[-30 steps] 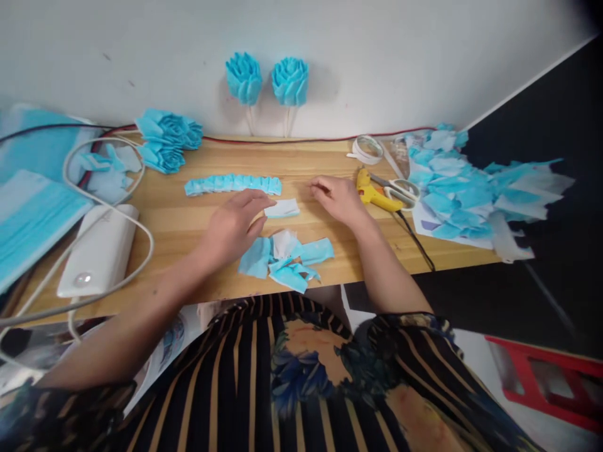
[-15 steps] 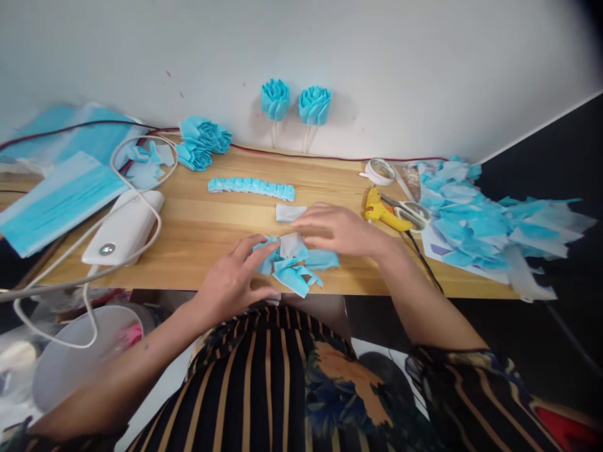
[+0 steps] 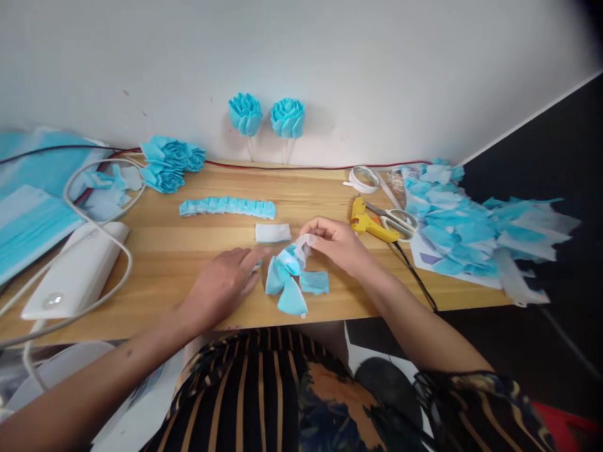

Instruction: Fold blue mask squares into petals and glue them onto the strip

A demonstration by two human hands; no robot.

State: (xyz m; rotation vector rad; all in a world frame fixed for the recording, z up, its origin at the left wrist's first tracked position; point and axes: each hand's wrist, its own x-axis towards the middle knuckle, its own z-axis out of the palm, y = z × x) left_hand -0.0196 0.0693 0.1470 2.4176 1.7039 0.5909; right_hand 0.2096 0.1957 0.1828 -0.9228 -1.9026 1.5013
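My right hand (image 3: 332, 245) pinches the whitish end of a crumpled blue and white fabric piece (image 3: 306, 245) over a small heap of blue fabric pieces (image 3: 287, 267). To the left of the heap, my left hand (image 3: 226, 282) rests low over the table. Its index finger points right, and a small blue scrap (image 3: 257, 266) shows between that finger and the thumb; most of the scrap is hidden. One flat pale strip (image 3: 273, 233) lies just behind the heap. Farther back is a pleated blue strip (image 3: 227, 206).
Two blue fabric flowers (image 3: 287, 117) on stems lean at the wall, with more flowers (image 3: 169, 163) at left. A white power bank (image 3: 75, 270) with a looped cable lies left. At right are a yellow glue gun (image 3: 372, 223), scissors (image 3: 400, 221), tape (image 3: 363, 179) and piled blue pieces (image 3: 452, 220).
My right hand has lifted the end of a fabric piece from the heap. My left hand has moved off the heap to the left. The whole view has shifted.
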